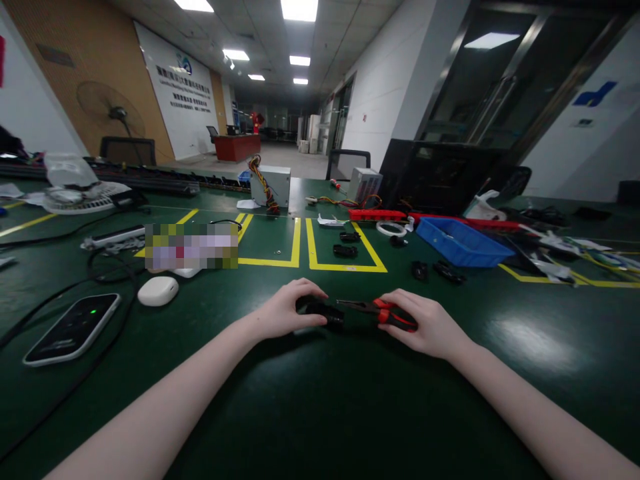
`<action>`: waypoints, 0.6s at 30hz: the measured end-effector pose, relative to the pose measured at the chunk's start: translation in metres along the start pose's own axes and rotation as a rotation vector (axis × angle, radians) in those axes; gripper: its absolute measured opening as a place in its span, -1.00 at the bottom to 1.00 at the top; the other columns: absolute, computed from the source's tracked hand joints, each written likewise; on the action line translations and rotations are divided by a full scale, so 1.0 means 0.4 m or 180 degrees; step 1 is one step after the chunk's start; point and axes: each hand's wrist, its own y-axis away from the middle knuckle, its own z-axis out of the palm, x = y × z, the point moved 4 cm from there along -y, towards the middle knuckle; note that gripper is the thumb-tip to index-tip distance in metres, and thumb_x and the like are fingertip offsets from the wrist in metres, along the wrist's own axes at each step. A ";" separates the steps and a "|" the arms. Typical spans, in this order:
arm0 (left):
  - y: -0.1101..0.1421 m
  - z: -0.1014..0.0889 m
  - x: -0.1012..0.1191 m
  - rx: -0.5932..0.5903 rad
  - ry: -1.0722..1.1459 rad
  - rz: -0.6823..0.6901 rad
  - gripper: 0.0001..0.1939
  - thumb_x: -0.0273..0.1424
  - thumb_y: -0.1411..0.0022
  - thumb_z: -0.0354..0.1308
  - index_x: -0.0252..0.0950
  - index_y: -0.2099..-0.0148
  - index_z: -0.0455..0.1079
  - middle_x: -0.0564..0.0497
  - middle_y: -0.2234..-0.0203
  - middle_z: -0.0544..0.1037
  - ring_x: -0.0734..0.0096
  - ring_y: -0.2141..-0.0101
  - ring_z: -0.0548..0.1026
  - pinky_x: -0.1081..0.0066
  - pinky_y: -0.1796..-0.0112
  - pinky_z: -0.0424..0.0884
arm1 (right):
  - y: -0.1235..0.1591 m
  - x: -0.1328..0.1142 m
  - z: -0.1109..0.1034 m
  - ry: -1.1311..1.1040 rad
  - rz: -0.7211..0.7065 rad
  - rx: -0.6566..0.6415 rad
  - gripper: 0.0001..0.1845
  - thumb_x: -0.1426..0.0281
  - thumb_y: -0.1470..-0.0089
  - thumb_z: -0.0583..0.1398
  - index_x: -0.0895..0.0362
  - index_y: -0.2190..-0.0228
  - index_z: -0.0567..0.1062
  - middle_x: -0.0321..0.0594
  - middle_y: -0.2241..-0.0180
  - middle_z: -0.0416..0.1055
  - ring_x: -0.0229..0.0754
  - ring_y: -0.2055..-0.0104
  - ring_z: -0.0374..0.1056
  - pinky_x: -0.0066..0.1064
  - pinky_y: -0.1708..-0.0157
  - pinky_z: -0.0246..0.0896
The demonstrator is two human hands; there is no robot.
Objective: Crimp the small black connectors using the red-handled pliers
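A small black part (327,315), dark and too blurred to name, lies between the thumb and fingers of my left hand (287,310). My right hand (425,323) is wrapped around the red and black handles of needle-nose pliers (367,307). The pliers' jaws point left and end just short of the black part, close above it. Beyond my hands, similar black pieces (345,251) lie inside a yellow-taped rectangle. More black pieces (449,272) rest on the table to the right of it.
A blue bin (463,241) stands at the right, near a white tape roll (391,229) and a red strip (377,215). To the left are a phone-like device (73,330), a white rounded case (158,291) and black cables. Metal boxes with wires (270,187) stand at the back.
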 end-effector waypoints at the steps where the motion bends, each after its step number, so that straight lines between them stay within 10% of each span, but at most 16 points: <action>1: 0.002 -0.002 -0.003 -0.0037 -0.0097 -0.0023 -0.60 -0.29 -0.14 0.29 -0.20 -0.04 0.41 -0.06 0.03 0.42 0.16 0.02 0.38 0.17 0.01 0.31 | 0.001 0.001 0.000 0.0028 -0.0019 -0.0001 -0.67 0.21 -0.11 0.19 0.09 0.11 0.40 -0.13 0.22 0.48 -0.12 0.26 0.44 -0.30 0.29 0.37; 18: -0.005 0.010 0.005 -0.0121 -0.0138 0.0101 -0.74 -0.44 -0.15 0.30 -0.25 0.09 0.40 -0.02 0.12 0.43 0.27 0.12 0.41 0.26 0.09 0.36 | 0.005 0.009 0.007 0.0321 -0.0474 0.0000 -0.64 0.24 -0.10 0.19 0.16 0.10 0.41 -0.07 0.23 0.50 -0.06 0.22 0.42 -0.19 0.19 0.30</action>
